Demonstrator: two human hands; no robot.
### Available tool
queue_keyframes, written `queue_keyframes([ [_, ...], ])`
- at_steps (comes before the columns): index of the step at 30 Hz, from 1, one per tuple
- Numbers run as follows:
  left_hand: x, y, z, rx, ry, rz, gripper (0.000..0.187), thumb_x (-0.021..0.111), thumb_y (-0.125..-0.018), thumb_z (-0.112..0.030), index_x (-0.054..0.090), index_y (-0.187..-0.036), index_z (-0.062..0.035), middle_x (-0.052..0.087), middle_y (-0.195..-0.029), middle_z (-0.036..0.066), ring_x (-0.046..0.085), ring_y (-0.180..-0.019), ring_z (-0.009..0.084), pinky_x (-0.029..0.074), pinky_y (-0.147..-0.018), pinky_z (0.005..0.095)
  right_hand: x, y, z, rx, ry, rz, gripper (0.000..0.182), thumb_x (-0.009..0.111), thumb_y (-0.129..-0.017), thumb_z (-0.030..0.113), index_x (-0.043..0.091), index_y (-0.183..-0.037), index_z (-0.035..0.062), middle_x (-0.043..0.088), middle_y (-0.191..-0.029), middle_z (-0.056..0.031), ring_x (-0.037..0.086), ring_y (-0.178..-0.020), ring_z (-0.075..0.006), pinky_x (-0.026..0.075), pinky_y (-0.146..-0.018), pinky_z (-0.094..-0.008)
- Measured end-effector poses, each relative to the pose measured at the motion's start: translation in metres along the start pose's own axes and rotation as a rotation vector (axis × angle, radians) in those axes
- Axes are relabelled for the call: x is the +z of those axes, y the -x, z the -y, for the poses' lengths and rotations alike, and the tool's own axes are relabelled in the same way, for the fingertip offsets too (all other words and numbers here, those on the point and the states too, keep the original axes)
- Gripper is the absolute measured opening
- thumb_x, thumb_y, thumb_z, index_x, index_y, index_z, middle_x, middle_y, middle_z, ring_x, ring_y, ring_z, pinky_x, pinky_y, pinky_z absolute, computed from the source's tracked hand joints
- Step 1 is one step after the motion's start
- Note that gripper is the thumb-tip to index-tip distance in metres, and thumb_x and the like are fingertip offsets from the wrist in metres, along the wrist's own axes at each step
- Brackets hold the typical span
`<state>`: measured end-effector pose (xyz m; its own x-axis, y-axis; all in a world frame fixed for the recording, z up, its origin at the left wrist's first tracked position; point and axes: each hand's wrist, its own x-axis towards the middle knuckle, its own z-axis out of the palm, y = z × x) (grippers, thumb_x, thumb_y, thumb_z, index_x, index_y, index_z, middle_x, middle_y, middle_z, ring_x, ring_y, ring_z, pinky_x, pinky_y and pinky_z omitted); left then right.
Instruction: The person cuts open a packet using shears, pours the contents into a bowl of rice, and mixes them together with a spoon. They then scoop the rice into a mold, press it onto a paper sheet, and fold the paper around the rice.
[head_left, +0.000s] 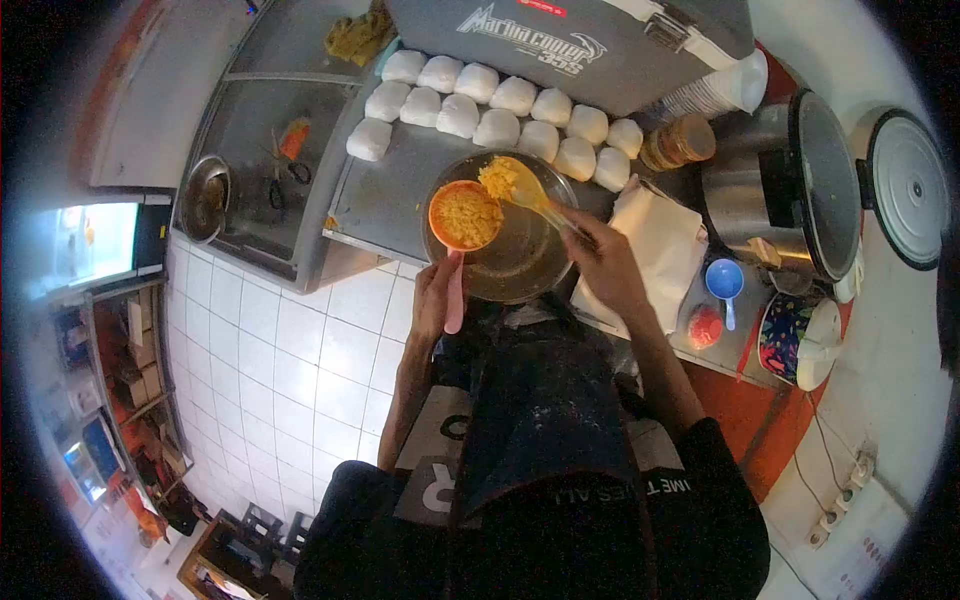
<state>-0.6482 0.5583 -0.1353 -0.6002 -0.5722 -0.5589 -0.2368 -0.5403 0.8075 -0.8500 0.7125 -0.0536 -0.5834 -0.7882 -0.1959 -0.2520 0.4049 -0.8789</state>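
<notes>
My left hand [432, 298] is closed around the pink handle of a round scoop [453, 290], whose orange-rimmed cup is full of yellow rice [468, 217]. In my right hand [606, 262] is a yellowish serving spoon [535, 197], gripped by its handle. A clump of yellow rice [497, 178] sits on the spoon's end, just right of and above the scoop. Both utensils are over a wide, shallow metal bowl [520, 270]; its bottom is mostly bare, with scattered bits.
White wrapped bundles [497, 128] line the counter below a grey cooler box [560, 50]. To the right are brown paper sheets [645, 245], a blue scoop [725, 280], a jar [680, 143] and a large steel pot [735, 200]. A sink [250, 130] with scissors [278, 190] lies left.
</notes>
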Motion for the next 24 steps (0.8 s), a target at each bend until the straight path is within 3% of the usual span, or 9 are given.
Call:
queue_keyframes([
  [2, 0.010, 0.002, -0.004, -0.017, -0.019, 0.002, 0.040, 0.053, -0.097, -0.040, 0.063, -0.084, -0.0025, 0.055, -0.064, 0.001, 0.052, -0.050, 0.0104, 0.040, -0.045, 0.0250, 0.019, 0.010, 0.009, -0.122, 0.179, -0.086, 0.041, 0.054, -0.094, 0.008, 0.053, -0.135, 0.0103, 0.063, -0.084, -0.0150, 0.063, -0.076, -0.0238, 0.051, -0.066, -0.0341],
  [4, 0.016, 0.000, -0.002, 0.000, -0.034, 0.029, 0.040, 0.054, -0.097, -0.040, 0.062, -0.084, -0.0029, 0.054, -0.064, 0.001, 0.052, -0.050, 0.0111, 0.040, -0.044, 0.0255, 0.038, 0.022, 0.008, -0.116, 0.495, 0.008, 0.058, 0.051, -0.090, 0.000, 0.039, -0.145, 0.0140, 0.061, -0.105, -0.0244, 0.064, -0.092, -0.0391, 0.053, -0.077, -0.0437],
  [9, 0.016, -0.008, 0.004, 0.069, -0.015, 0.101, 0.041, 0.054, -0.096, -0.042, 0.061, -0.081, -0.0043, 0.054, -0.063, 0.002, 0.053, -0.049, 0.0128, 0.040, -0.043, 0.0259, 0.050, 0.036, -0.004, -0.152, 0.471, 0.057, 0.077, 0.048, -0.083, -0.008, 0.024, -0.152, 0.0173, 0.053, -0.120, -0.0264, 0.061, -0.097, -0.0443, 0.053, -0.080, -0.0459],
  [12, 0.017, -0.009, 0.002, -0.045, -0.021, 0.119, 0.043, 0.055, -0.096, -0.044, 0.061, -0.082, -0.0040, 0.054, -0.064, 0.002, 0.053, -0.049, 0.0133, 0.040, -0.043, 0.0257, 0.042, 0.036, -0.004, -0.141, 0.505, 0.090, 0.081, 0.048, -0.082, -0.007, 0.017, -0.153, 0.0170, 0.051, -0.124, -0.0262, 0.061, -0.099, -0.0446, 0.055, -0.081, -0.0467],
  [13, 0.015, -0.012, 0.007, -0.049, -0.030, 0.100, 0.037, 0.054, -0.097, -0.037, 0.061, -0.099, -0.0007, 0.060, -0.082, 0.005, 0.057, -0.071, 0.0133, 0.043, -0.063, 0.0264, 0.040, 0.036, -0.002, -0.117, 0.533, 0.125, 0.082, 0.048, -0.083, -0.005, 0.012, -0.153, 0.0168, 0.051, -0.125, -0.0254, 0.061, -0.100, -0.0446, 0.056, -0.081, -0.0475],
  [15, 0.013, -0.018, 0.014, -0.048, -0.037, 0.079, 0.038, 0.053, -0.099, -0.030, 0.062, -0.116, 0.0025, 0.066, -0.100, 0.007, 0.061, -0.094, 0.0132, 0.046, -0.084, 0.0272, 0.038, 0.035, 0.002, -0.108, 0.468, 0.092, 0.080, 0.047, -0.082, -0.008, 0.017, -0.153, 0.0166, 0.051, -0.124, -0.0260, 0.061, -0.099, -0.0446, 0.055, -0.081, -0.0470],
  [16, 0.013, -0.021, 0.019, 0.007, -0.047, 0.098, 0.039, 0.054, -0.097, -0.039, 0.062, -0.100, -0.0007, 0.062, -0.084, 0.005, 0.057, -0.076, 0.0120, 0.044, -0.068, 0.0260, 0.038, 0.036, 0.003, -0.095, 0.404, 0.060, 0.079, 0.046, -0.082, -0.011, 0.022, -0.152, 0.0165, 0.051, -0.123, -0.0266, 0.061, -0.097, -0.0447, 0.054, -0.081, -0.0465],
  [18, 0.015, -0.019, 0.014, 0.062, -0.056, 0.115, 0.045, 0.055, -0.095, -0.047, 0.062, -0.084, -0.0039, 0.057, -0.068, 0.002, 0.054, -0.058, 0.0107, 0.041, -0.051, 0.0248, 0.041, 0.039, 0.005, -0.100, 0.432, 0.053, 0.078, 0.046, -0.082, -0.011, 0.022, -0.152, 0.0167, 0.051, -0.121, -0.0266, 0.061, -0.097, -0.0446, 0.054, -0.080, -0.0462],
  [24, 0.012, -0.015, 0.010, -0.035, -0.047, 0.123, 0.045, 0.053, -0.096, -0.046, 0.063, -0.083, -0.0043, 0.058, -0.070, 0.002, 0.053, -0.066, 0.0092, 0.041, -0.061, 0.0249, 0.043, 0.049, 0.004, -0.104, 0.494, 0.116, 0.077, 0.047, -0.084, -0.003, 0.019, -0.152, 0.0205, 0.050, -0.125, -0.0250, 0.062, -0.098, -0.0445, 0.054, -0.080, -0.0492],
])
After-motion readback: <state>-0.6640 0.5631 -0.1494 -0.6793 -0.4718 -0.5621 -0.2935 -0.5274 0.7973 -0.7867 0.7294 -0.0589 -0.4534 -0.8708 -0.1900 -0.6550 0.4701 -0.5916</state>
